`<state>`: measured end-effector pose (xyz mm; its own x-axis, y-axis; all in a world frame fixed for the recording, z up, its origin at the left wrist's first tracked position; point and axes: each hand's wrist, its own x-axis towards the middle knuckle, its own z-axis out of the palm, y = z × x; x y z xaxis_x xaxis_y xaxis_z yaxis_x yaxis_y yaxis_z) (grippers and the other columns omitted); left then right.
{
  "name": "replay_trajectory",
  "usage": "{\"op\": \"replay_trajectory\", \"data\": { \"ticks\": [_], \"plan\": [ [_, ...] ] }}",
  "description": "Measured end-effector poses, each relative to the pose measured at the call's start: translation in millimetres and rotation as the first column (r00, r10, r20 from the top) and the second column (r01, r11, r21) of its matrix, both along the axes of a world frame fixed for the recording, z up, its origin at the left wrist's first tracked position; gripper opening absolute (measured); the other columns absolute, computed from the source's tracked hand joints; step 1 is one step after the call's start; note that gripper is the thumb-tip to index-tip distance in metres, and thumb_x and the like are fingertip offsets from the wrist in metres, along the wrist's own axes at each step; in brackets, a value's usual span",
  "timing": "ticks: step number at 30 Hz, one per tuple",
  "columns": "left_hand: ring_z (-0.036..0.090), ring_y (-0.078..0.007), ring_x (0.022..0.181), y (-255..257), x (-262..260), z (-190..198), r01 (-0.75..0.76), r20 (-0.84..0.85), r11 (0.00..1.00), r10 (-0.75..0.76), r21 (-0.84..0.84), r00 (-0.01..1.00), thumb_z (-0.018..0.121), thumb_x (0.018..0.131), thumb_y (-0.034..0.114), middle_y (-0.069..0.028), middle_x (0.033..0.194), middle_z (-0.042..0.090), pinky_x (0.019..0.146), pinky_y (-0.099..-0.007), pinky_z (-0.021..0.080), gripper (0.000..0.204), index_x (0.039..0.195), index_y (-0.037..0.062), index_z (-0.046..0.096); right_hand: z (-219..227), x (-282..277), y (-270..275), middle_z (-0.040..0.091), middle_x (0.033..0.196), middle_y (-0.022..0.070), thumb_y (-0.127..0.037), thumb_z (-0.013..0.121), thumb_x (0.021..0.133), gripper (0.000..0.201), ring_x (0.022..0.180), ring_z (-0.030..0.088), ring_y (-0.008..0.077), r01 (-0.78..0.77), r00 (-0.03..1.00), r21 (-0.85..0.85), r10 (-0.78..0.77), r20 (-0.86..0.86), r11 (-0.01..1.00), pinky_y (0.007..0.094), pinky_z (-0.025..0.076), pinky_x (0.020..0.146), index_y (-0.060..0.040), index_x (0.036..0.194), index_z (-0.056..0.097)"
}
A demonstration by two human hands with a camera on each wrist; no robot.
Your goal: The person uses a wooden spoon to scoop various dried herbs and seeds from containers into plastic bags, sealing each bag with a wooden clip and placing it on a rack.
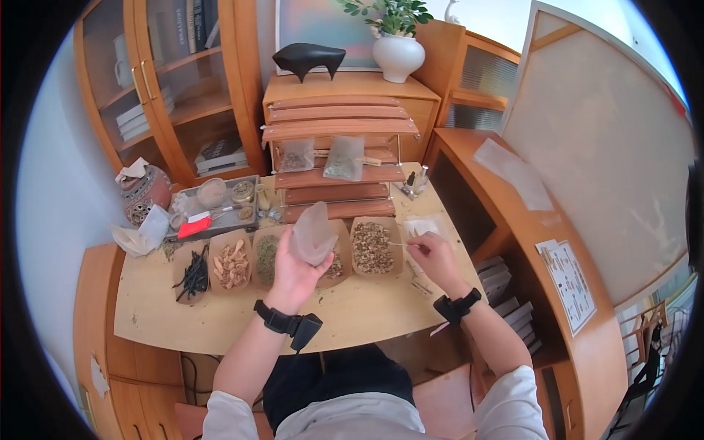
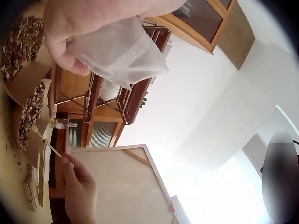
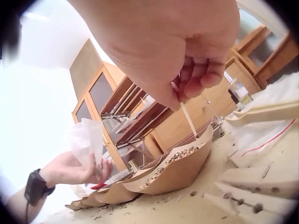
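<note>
In the head view my left hand [image 1: 292,280] holds a translucent white drawstring-size pouch [image 1: 315,236] above the row of trays. Its thin fabric, with a crimped edge, shows closer in the left wrist view, the fingers curled at its side. My right hand [image 1: 434,258] pinches the thin handle of a small wooden spoon [image 2: 54,150]. The spoon's bowl end is at the rightmost brown paper tray [image 3: 180,173], which holds chopped, mixed brown dried pieces [image 1: 372,246]. What the pouch contains is hidden.
Left along the row are trays with dark strips [image 1: 192,275], tan chips [image 1: 231,264] and green herbs [image 1: 265,257]. Behind stands a wooden rack [image 1: 330,130] with two filled pouches clipped on. A grey tray [image 1: 249,220] of jars, small bottles [image 1: 419,180] and wooden clothespins [image 1: 422,286] lie around.
</note>
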<state>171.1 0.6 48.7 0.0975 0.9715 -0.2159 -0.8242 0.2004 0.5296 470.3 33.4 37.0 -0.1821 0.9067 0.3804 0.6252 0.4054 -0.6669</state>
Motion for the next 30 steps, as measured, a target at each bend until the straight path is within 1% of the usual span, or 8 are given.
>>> {"op": "replay_trajectory", "data": {
  "ticks": [4,7,10,13,19,22,27,30],
  "plan": [
    [0.053,-0.0221,0.112,20.8,17.2,2.5,0.02,0.006,0.999,-0.02,-0.027,1.0,0.05,0.098,0.052,-0.0048,0.125,0.055,0.09,-0.0408,0.049,0.048,0.133,0.0185,0.049,-7.8,-8.2,14.3,0.06,0.084,0.0085,-0.01,0.069,0.09,0.014,0.069,0.055,0.018,-0.169,0.978,-0.06,0.16,-0.133,0.984,0.0281,0.046,0.065,-0.0017,0.101,0.072],
    [0.053,-0.0219,0.111,33.4,21.2,-2.2,0.024,0.032,0.999,-0.023,-0.023,0.999,0.051,0.097,0.051,-0.0049,0.125,0.055,0.089,-0.0407,0.049,0.047,0.131,0.0183,0.05,6.0,-9.8,18.3,0.063,0.087,0.0118,-0.012,0.067,0.091,0.015,0.074,0.06,0.0235,-0.153,0.988,0.013,0.153,-0.003,0.988,0.0313,0.049,0.069,-0.0015,0.1,0.072],
    [0.053,-0.0214,0.112,42.3,22.8,-13.3,0.008,0.068,0.999,-0.005,-0.04,0.998,0.051,0.097,0.051,-0.0046,0.124,0.055,0.089,-0.0406,0.049,0.046,0.129,0.0184,0.05,21.6,-19.7,26.3,0.063,0.089,0.0119,-0.012,0.066,0.092,0.015,0.077,0.061,0.0264,-0.183,0.983,0.038,0.183,-0.011,0.982,0.0335,0.049,0.07,-0.0029,0.102,0.071],
    [0.052,-0.0213,0.112,44.0,23.6,-18.6,0.016,0.092,0.998,-0.011,-0.054,0.996,0.051,0.097,0.051,-0.0043,0.121,0.055,0.089,-0.0406,0.049,0.045,0.129,0.0183,0.05,15.9,-33.9,38.5,0.064,0.092,0.0115,-0.012,0.065,0.092,0.014,0.082,0.062,0.0291,-0.303,0.951,0.121,0.308,-0.017,0.945,0.0351,0.051,0.073,-0.0038,0.103,0.07],
    [0.053,-0.0214,0.112,39.5,18.7,-29.0,0.029,0.097,0.997,-0.022,-0.076,0.995,0.05,0.098,0.052,-0.0033,0.119,0.054,0.088,-0.0412,0.049,0.046,0.129,0.0181,0.05,17.1,-26.1,37.2,0.066,0.095,0.0111,-0.013,0.064,0.093,0.013,0.085,0.064,0.0295,-0.443,0.887,0.094,0.421,0.189,0.891,0.0344,0.052,0.075,-0.0044,0.101,0.07],
    [0.053,-0.0226,0.115,33.5,16.3,-30.4,0.018,0.041,0.998,-0.015,-0.055,0.999,0.051,0.097,0.053,-0.0056,0.128,0.053,0.091,-0.0413,0.049,0.054,0.134,0.0148,0.047,19.5,-11.4,27.8,0.067,0.095,0.0091,-0.013,0.063,0.094,0.013,0.084,0.065,0.0262,-0.282,0.958,-0.037,0.283,0.05,0.959,0.0325,0.052,0.073,-0.006,0.101,0.071],
    [0.053,-0.0226,0.116,29.0,15.8,-31.3,-0.011,-0.024,0.999,0.01,-0.049,1.0,0.051,0.097,0.054,-0.0066,0.129,0.053,0.092,-0.0408,0.049,0.056,0.135,0.0133,0.046,-0.3,2.6,39.1,0.071,0.082,0.0107,-0.015,0.058,0.099,0.024,0.072,0.065,0.0123,0.012,0.963,-0.266,-0.083,-0.256,0.964,0.0271,0.051,0.068,0.0062,0.099,0.068],
    [0.052,-0.0227,0.118,28.7,15.4,-31.1,-0.025,-0.033,0.999,0.023,-0.034,0.999,0.052,0.097,0.054,-0.0077,0.131,0.053,0.092,-0.0409,0.049,0.056,0.135,0.0128,0.047,-4.9,7.5,45.2,0.069,0.075,0.0072,-0.02,0.057,0.099,0.029,0.067,0.063,0.0119,0.128,0.98,-0.283,-0.165,-0.11,0.951,0.0264,0.051,0.064,0.0068,0.096,0.068]
  ]
}}
